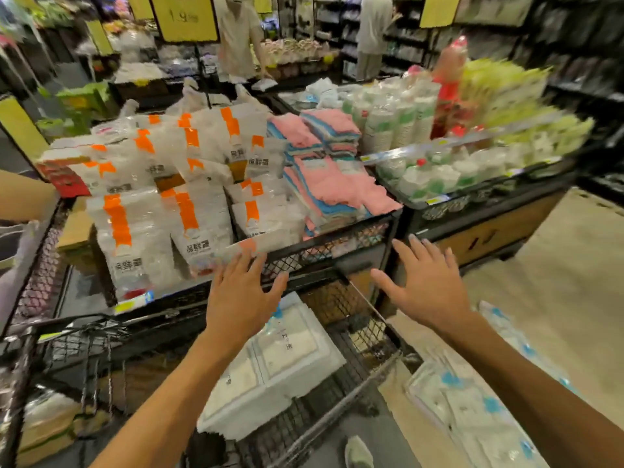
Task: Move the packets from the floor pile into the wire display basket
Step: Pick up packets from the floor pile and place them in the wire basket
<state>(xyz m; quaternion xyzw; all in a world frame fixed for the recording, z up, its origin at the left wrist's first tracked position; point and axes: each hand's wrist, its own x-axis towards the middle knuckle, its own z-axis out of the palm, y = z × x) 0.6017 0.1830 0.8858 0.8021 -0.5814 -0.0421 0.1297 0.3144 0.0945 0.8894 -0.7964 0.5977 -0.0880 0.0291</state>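
Clear packets with blue marks [472, 400] lie piled on the floor at the lower right. A black wire display basket [358, 336] sits low in front of me and holds a few white packets [290, 359]. My left hand [241, 295] hovers above that basket with fingers spread, its fingertips close to an orange-striped packet [250, 244] on the upper basket's edge. My right hand [425, 282] is spread open in the air, to the right of the basket and above the floor pile. Neither hand holds anything.
The upper wire bin [337, 244] is full of orange-striped white packets [135, 231] and stacked pink and blue cloths [334, 187]. A stand with paper cups [398, 119] is to the right. Two people stand at the back. My shoe [358, 452] shows at the bottom.
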